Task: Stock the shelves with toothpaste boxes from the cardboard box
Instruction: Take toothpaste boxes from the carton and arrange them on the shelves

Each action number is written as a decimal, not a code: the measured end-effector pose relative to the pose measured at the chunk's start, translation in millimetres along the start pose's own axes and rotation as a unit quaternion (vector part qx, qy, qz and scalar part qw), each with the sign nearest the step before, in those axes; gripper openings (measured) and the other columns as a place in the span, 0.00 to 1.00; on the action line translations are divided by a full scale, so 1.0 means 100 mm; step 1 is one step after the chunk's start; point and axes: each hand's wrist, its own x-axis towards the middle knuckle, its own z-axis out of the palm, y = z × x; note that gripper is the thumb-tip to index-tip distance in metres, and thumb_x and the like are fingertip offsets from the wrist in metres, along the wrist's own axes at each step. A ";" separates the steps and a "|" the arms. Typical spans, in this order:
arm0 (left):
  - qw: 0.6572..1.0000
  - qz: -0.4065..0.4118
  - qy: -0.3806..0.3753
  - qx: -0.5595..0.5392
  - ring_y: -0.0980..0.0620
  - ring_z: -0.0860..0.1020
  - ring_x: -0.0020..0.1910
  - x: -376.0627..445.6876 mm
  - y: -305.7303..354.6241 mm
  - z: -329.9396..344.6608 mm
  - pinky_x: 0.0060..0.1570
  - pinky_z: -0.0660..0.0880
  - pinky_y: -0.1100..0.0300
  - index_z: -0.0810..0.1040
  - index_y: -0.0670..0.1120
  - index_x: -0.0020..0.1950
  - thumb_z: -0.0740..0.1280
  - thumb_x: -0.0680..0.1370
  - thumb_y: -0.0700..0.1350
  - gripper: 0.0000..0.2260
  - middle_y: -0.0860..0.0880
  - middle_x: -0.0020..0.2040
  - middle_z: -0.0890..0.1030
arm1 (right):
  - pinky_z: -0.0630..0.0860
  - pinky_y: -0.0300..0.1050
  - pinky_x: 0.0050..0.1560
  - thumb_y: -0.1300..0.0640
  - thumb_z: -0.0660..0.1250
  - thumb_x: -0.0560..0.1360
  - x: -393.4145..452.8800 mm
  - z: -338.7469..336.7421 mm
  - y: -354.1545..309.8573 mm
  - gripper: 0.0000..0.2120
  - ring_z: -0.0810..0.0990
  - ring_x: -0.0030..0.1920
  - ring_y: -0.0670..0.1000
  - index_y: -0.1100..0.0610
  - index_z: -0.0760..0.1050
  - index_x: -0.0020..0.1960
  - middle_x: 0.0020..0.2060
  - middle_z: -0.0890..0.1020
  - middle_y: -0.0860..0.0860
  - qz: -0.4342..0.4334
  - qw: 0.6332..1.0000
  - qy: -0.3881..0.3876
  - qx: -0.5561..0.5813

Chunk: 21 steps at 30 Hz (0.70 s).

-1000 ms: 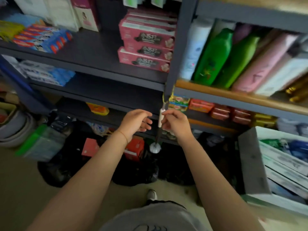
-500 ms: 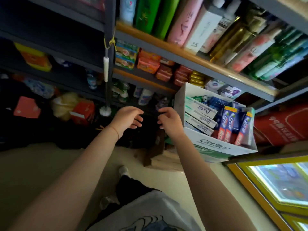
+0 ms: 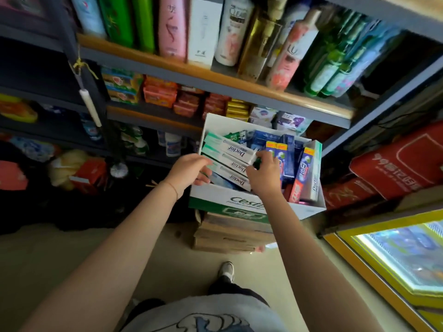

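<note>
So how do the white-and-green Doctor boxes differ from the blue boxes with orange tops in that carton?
The Doctor boxes lie stacked flat at the carton's left side; the blue boxes stand on end further right. The Doctor boxes are white with green ends; the blue boxes carry orange tops. The left hand and right hand are both at the Doctor boxes, not the blue ones. Both sorts sit in the same cardboard box.

The carton (image 3: 242, 204) sits on a stack of flat cartons (image 3: 230, 233) on the floor, before the shelves (image 3: 215, 77). Toothpaste boxes (image 3: 230, 159) lie in it. Bottles (image 3: 230, 32) stand on the shelf above; a freezer (image 3: 395, 255) lies right.
</note>
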 end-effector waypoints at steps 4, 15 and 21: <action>1.000 -0.029 0.002 0.007 0.49 0.79 0.32 0.21 0.15 0.72 0.33 0.74 0.59 0.80 0.42 0.51 0.65 0.80 0.43 0.06 0.45 0.39 0.81 | 0.69 0.52 0.60 0.60 0.67 0.75 0.58 -0.42 0.51 0.22 0.70 0.64 0.59 0.59 0.69 0.68 0.64 0.71 0.58 -0.019 0.999 0.012 -0.028; 0.993 -0.083 0.063 0.049 0.50 0.82 0.40 0.49 0.13 1.37 0.39 0.77 0.59 0.79 0.42 0.58 0.65 0.81 0.46 0.11 0.42 0.52 0.84 | 0.70 0.53 0.58 0.36 0.59 0.78 1.60 -0.48 0.64 0.24 0.75 0.59 0.59 0.56 0.78 0.57 0.55 0.78 0.55 -0.202 0.929 -0.199 -0.240; 0.993 -0.082 0.058 0.068 0.52 0.82 0.39 0.55 0.20 1.45 0.39 0.77 0.60 0.79 0.44 0.57 0.64 0.81 0.47 0.09 0.44 0.50 0.85 | 0.72 0.50 0.44 0.28 0.56 0.74 1.75 -0.55 0.57 0.29 0.75 0.46 0.55 0.56 0.70 0.47 0.41 0.74 0.52 -0.197 0.906 -0.278 -0.250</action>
